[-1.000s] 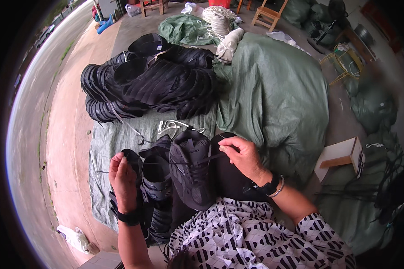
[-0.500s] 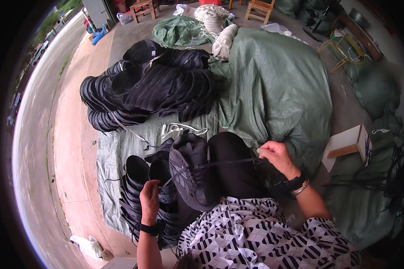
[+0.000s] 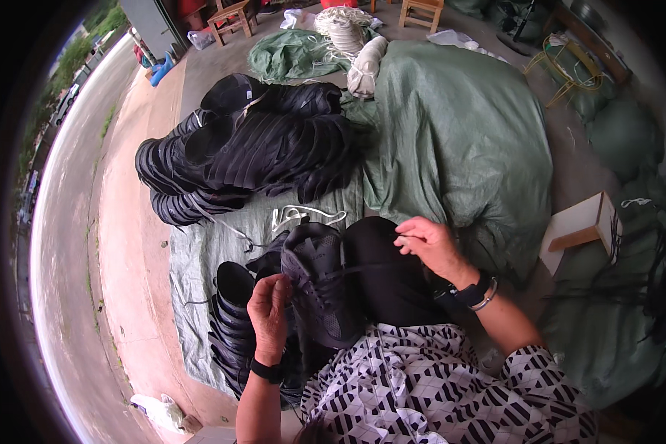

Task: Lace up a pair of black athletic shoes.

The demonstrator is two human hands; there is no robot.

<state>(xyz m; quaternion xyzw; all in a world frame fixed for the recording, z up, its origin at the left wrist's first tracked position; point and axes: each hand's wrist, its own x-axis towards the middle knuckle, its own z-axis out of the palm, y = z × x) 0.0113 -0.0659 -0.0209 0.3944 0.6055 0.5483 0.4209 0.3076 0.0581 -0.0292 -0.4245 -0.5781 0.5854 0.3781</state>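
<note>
A dark grey sneaker (image 3: 314,270) rests on my lap with its toe toward me, beside my black-clad knee (image 3: 377,288). At its left side is my left hand (image 3: 268,311), its fingertips pinched together on a dark shoelace that is hard to see against the shoe. A dark shoelace (image 3: 370,268) runs from the eyelets to the right across my knee. Above that knee my right hand (image 3: 433,248) has its fingers loosely apart, with nothing visible in them. A stack of black shoe uppers (image 3: 233,314) stands left of my left hand.
A large heap of black shoe uppers (image 3: 274,148) lies ahead on a green tarp (image 3: 192,255). A white cord (image 3: 303,213) lies near the heap. A bulky green sack (image 3: 459,133) stands to the right, beside a small white-and-brown box (image 3: 581,233). Black laces (image 3: 592,292) hang beyond it.
My right hand has moved left and up, and its fingers have loosened. My left hand has moved right, closer to the sneaker. The lace on the right has lowered across my knee.
</note>
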